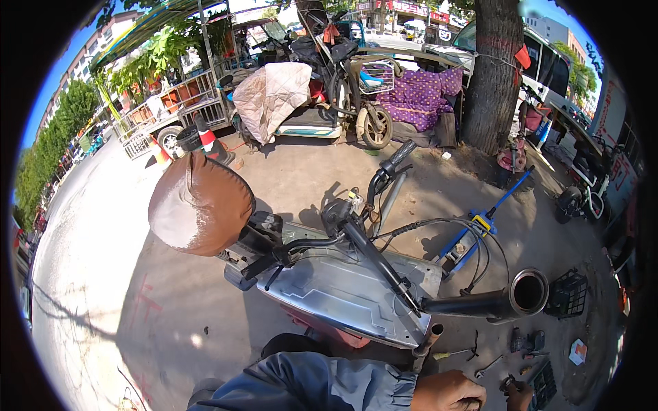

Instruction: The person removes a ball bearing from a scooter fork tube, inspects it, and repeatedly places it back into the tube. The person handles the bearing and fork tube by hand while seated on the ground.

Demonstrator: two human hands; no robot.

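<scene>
My left arm in a grey-blue sleeve reaches across the lower edge. My left hand (447, 392) is closed at its end, its fingertips partly cut off; what it holds is hidden. Just right of it, my right hand (521, 397) grips a small dark metal part (508, 383) too small to name. Above them lies a partly dismantled electric scooter with a silver footboard (343, 291), a brown seat (200, 205) and a loose handlebar (379, 257) with cables. A black tube with a round open end (529, 291) sticks out right. Near my hands lie a wrench (489, 366) and a yellow-handled screwdriver (449, 355).
A blue floor jack (460, 250) stands beyond the scooter. At right are a black crate (569, 293), a dark tray (543, 385) and a white-orange box (578, 351). Parked scooters (312, 113), a tree (493, 82) and a traffic cone (208, 140) stand farther back.
</scene>
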